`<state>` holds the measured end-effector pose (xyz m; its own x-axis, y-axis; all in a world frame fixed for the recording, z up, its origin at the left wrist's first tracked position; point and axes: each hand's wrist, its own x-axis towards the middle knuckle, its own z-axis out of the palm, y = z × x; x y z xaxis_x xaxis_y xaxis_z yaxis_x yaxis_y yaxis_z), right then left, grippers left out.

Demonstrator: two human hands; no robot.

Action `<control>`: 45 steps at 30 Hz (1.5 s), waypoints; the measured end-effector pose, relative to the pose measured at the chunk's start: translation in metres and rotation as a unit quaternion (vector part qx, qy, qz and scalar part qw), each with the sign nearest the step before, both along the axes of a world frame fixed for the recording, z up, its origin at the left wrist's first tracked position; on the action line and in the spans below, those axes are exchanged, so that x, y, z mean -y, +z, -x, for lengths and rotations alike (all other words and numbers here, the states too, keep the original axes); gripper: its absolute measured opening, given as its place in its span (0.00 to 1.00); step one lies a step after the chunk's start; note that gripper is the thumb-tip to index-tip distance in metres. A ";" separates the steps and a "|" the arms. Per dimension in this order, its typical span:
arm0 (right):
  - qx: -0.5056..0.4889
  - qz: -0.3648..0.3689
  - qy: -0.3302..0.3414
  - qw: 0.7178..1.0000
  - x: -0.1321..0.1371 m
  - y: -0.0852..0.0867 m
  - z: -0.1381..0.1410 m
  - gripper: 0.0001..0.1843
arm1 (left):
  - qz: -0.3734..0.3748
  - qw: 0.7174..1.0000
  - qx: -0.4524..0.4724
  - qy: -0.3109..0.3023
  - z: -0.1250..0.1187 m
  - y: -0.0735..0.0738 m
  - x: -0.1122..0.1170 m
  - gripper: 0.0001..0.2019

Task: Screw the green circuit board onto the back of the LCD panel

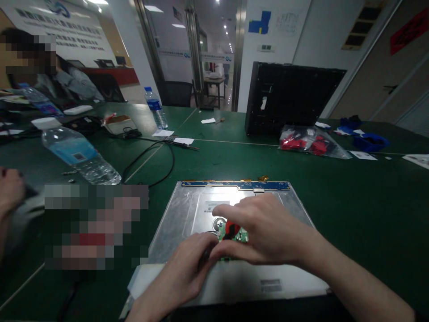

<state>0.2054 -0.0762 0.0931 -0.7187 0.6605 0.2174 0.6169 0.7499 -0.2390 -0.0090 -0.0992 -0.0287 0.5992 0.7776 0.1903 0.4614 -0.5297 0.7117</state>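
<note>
A silver metal panel [187,210] with a blue strip along its far edge lies flat on the green table. In the middle of it sits a small green circuit board with a red and black part [231,230]. My right hand [264,232] reaches in from the right, its fingers bent and pressed onto that board. My left hand [181,279] comes up from below, with its fingertips curled against the board's left edge. Both hands touch the board; what sits under the fingers is hidden.
A water bottle [80,156] lies on its side at the left and another bottle [156,107] stands further back. A black cable [157,156] loops across the table. A black panel [291,96] stands upright behind a bag of red parts [308,143]. Another person's hand [10,192] shows at the left edge.
</note>
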 end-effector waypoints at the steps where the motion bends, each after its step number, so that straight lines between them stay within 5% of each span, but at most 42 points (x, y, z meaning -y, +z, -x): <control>1: 0.008 -0.009 -0.010 1.000 0.000 -0.001 0.000 0.16 | 0.002 1.000 0.001 -0.001 0.000 0.000 0.000 0.08; 6: -0.011 0.010 0.013 1.000 0.002 0.000 0.001 0.07 | 0.005 1.000 -0.010 0.010 -0.001 0.001 0.001 0.07; 13: 0.008 0.014 -0.001 1.000 0.001 0.001 0.001 0.14 | -0.009 1.000 -0.006 0.000 0.000 0.001 0.001 0.08; 17: -0.011 0.027 0.000 1.000 0.002 0.002 0.000 0.09 | 0.000 1.000 -0.005 0.004 -0.001 0.003 0.001 0.08; 45: -0.010 0.026 -0.007 1.000 0.003 0.000 0.003 0.14 | -0.008 1.000 -0.012 0.006 -0.001 0.002 0.001 0.06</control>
<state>0.2022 -0.0793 0.0934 -0.7059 0.6806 0.1964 0.6214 0.7280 -0.2895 -0.0082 -0.0999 -0.0264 0.5949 0.7813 0.1889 0.4838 -0.5356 0.6922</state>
